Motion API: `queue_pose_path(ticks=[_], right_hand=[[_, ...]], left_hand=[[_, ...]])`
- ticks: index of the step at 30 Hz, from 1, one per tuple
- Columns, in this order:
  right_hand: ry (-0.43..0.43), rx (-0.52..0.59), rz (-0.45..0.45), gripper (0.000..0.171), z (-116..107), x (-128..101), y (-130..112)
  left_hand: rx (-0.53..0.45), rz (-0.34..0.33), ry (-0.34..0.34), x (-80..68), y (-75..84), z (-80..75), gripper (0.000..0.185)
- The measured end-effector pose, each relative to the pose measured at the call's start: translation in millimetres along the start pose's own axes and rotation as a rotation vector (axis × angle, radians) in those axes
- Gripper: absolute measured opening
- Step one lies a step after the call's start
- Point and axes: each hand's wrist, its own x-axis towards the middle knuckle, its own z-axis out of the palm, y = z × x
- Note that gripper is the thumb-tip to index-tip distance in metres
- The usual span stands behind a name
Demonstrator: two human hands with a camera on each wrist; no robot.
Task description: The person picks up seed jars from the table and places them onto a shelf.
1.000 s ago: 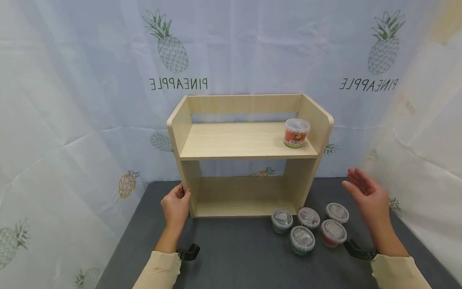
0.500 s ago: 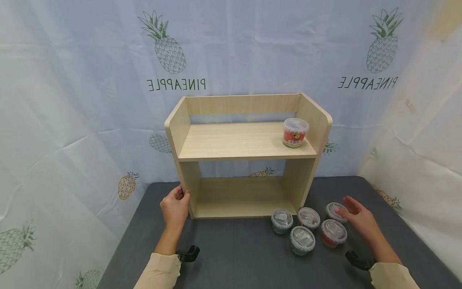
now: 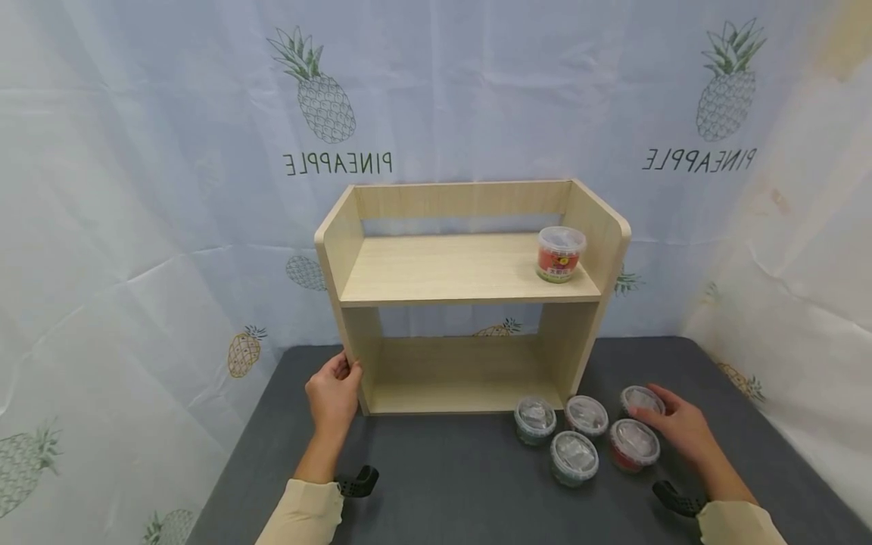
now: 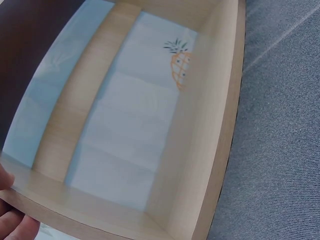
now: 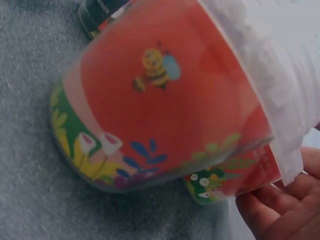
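My left hand (image 3: 334,390) pinches the front edge of the left side panel of a pale wooden two-tier shelf (image 3: 470,269); in the left wrist view its fingertips (image 4: 24,229) lie outside the panel and the thumb inside. At the right, my right hand (image 3: 684,428) holds the rearmost lidded plastic tub (image 3: 643,398), thumb and fingers on either side of it. The right wrist view shows fingers at this tub's printed side (image 5: 235,180), partly hidden behind a nearer red tub (image 5: 170,90) with a bee picture.
Other clear-lidded tubs (image 3: 574,456) stand grouped on the dark table (image 3: 450,484), before the shelf's right front corner. One red-labelled tub (image 3: 560,254) sits on the upper tier at the right. A pineapple-print curtain (image 3: 463,91) hangs behind.
My right hand has come down and left from above the table's right side, and its fingers have closed round the rearmost tub. The left hand stays on the shelf panel.
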Motion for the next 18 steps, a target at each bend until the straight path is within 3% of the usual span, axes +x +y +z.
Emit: queue_pose_path(ticks=[8,18], right_hand=[[0.071,-0.072,-0.016,0.098,-1.8,3.9,8.5],[0.077,-0.128,-0.044,0.1,-2.3,4.4,19.4]], left_hand=[[-0.019,-0.001,-0.001,-2.5,-0.3,-0.7,0.028],[-0.017,0.001,0.002,-2.1,-0.4,-0.2,0.027]])
